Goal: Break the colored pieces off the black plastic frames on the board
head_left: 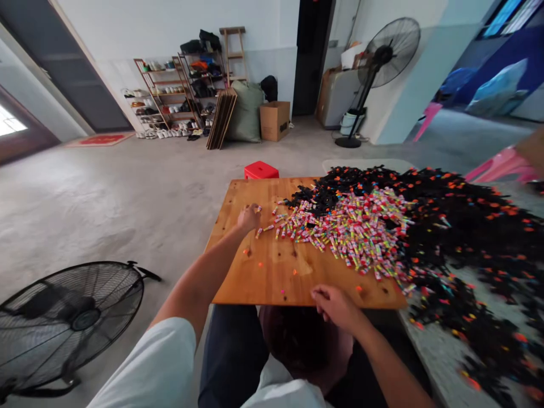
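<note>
My left hand is over the left part of the wooden board, its fingers pinched at one small printed tube. More small tubes with red and yellow-green ends lie just right of it, running into a big heap of tubes. At the board's front edge, my right hand is closed with its fingers curled; whatever they may hold is hidden. Below it, between my legs, sits a dark round container. Several small orange bits are scattered on the board.
Black pieces with orange tips form a large pile behind and right of the tubes. A red stool stands beyond the board. One black fan is low at left; a standing fan is at the back, near a carton.
</note>
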The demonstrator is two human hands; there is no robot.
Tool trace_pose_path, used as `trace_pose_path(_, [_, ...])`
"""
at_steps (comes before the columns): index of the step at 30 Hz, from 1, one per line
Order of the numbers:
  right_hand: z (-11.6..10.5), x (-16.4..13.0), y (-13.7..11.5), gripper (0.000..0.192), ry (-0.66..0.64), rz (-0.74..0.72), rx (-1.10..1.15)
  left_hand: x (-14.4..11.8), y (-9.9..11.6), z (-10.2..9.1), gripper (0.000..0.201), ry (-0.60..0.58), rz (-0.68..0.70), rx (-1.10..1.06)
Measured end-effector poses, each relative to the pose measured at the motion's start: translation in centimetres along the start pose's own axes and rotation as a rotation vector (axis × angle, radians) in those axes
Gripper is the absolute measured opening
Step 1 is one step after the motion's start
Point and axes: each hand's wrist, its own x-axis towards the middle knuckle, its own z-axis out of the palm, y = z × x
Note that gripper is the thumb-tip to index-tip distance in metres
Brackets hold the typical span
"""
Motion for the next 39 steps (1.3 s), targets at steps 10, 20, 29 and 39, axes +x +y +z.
trace_pose_path(10, [-2.4, 14.6, -6.6, 0.041, 0.476, -0.137, -0.788, 3.9, 12.7, 11.7, 0.081, -0.243, 0.708, 0.083])
trace_pose_path(20, [-0.7, 11.6, -3.5, 0.042, 0.320, -0.224, -0.924, 3.5, 13.5, 14.5, 0.031, -0.326, 0.763, -0.317])
trace_pose_path(29, [-0.9, 8.5, -1.5, 0.033, 0.406, -0.412, -0.638, -0.1, 8.1, 7.4, 0.024, -0.288, 0.244, -0.600])
trace_pose_path(39, [-1.5, 5.2, -5.9, 0.032, 0.518, -0.296, 0.540, -10.5, 5.3, 3.3, 0.049, -0.607, -0.092, -1.383])
